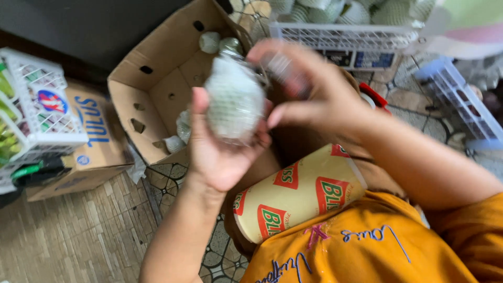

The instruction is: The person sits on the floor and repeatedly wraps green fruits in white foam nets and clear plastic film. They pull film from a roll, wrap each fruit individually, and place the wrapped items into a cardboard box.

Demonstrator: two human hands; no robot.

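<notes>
One wrapped fruit (234,99), two hands

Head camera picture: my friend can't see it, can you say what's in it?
A person's left hand holds a round fruit wrapped in white foam netting, while the right hand touches its top, blurred. Behind is an open cardboard box with more wrapped fruit, and a yellow printed roll lies in the person's lap.

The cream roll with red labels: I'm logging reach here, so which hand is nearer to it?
Right. The right hand hovers just above the cream roll; the left hand, holding a net-wrapped fruit, sits up-left.
</notes>
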